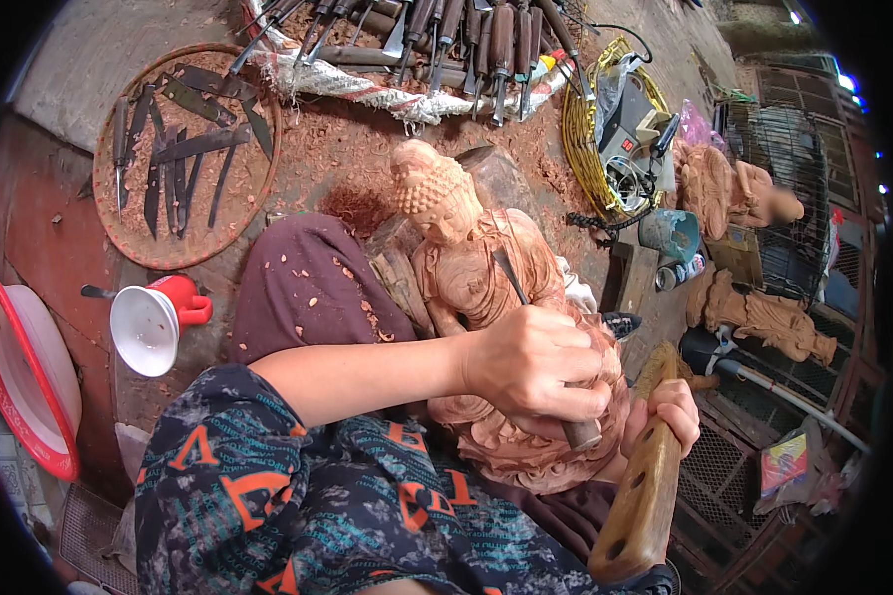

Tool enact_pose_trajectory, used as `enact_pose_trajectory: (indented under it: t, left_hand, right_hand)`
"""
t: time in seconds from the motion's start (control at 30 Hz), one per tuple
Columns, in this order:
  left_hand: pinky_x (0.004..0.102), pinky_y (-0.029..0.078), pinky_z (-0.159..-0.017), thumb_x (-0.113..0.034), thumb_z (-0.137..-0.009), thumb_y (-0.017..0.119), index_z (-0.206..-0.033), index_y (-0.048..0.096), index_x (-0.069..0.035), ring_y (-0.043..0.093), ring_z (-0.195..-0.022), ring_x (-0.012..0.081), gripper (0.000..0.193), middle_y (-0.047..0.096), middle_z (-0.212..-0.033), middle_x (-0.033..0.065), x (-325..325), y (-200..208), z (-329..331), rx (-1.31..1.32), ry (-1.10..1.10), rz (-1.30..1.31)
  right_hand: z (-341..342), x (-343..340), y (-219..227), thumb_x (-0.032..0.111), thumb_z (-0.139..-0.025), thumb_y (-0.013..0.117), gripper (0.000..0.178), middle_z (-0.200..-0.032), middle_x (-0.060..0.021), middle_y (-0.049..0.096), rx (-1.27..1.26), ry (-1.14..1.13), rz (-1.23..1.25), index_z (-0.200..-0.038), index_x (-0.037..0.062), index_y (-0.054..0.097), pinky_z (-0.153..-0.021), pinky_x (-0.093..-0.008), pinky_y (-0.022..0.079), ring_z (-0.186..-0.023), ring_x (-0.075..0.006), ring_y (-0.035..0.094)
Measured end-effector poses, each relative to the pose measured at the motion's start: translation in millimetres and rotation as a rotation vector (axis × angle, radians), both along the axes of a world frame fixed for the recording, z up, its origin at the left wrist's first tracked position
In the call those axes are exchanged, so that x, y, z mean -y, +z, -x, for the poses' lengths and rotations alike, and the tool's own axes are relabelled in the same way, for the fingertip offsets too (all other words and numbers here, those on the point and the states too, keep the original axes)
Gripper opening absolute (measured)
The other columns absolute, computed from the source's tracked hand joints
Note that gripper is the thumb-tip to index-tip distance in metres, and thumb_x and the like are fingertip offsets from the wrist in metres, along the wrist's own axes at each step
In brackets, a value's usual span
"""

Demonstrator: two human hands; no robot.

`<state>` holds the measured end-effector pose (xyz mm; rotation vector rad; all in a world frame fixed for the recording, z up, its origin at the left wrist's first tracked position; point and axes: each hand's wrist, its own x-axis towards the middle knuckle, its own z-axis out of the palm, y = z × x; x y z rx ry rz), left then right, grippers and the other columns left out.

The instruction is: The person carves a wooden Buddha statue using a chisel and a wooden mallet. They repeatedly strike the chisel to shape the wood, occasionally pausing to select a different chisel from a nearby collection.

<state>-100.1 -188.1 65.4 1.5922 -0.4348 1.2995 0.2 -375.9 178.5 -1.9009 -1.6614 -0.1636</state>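
A carved wooden statue [486, 263] of a seated figure with a curled-hair head leans across my lap, its head pointing away from me. My left hand [541, 367] is closed round a chisel [509, 274]; the dark blade points up over the statue's chest and the handle's end shows below my fist. At the statue's lower right side, my right hand [670, 412] wraps its fingers over a long wooden brush [640, 501] with dark holes in its handle. Bristles show at its far end. Most of my right forearm is hidden.
A round tray [104, 213] of blades lies far left, near a red-and-white mug [149, 332]. Several chisels [446, 40] rest on a cloth at the back. Right of the statue stand a yellow wire basket [571, 129], a blue-green cup [670, 235] and other carvings [764, 317].
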Motion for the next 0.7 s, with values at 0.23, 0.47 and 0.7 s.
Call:
enact_pose_trajectory:
  t: [0.23, 0.47, 0.7]
  left_hand:
    - [0.0276, 0.031, -0.042, -0.031, -0.081, 0.072, -0.081, 0.059, -0.008, 0.043, -0.049, 0.0127, 0.026, 0.036, -0.063, -0.0016, -1.3, -2.6, 0.3, 0.043, 0.017, 0.018]
    - [0.0273, 0.031, -0.041, -0.032, -0.081, 0.072, -0.080, 0.059, -0.008, 0.043, -0.049, 0.0125, 0.027, 0.037, -0.063, -0.0022, -4.3, -2.5, -0.6, 0.072, 0.026, 0.042]
    - [0.0305, 0.039, -0.047, -0.036, -0.075, 0.069, -0.082, 0.058, -0.011, 0.051, -0.056, 0.0160, 0.029, 0.046, -0.068, -0.0010, -2.9, -6.2, 2.3, 0.009, 0.065, 0.022]
  right_hand:
    - [1.7, 2.7, -0.4, 0.000, -0.073, 0.069, 0.027, -0.066, -0.0107, 0.053, -0.019, -0.015, -0.012, -0.094, 0.0021, 0.051, -0.048, -0.0345, 0.041, -0.053, -0.0249, 0.051]
    - [-1.7, 3.5, 6.0, -0.002, -0.074, 0.069, 0.022, -0.065, -0.0101, 0.053, 0.092, -0.051, 0.192, -0.087, 0.0023, 0.051, -0.049, -0.0345, 0.043, -0.052, -0.0247, 0.051]
    - [0.3, 5.2, 5.7, -0.004, -0.074, 0.068, 0.022, -0.066, -0.0105, 0.054, 0.101, -0.053, 0.196, -0.087, 0.0020, 0.053, -0.049, -0.0356, 0.042, -0.054, -0.0262, 0.053]
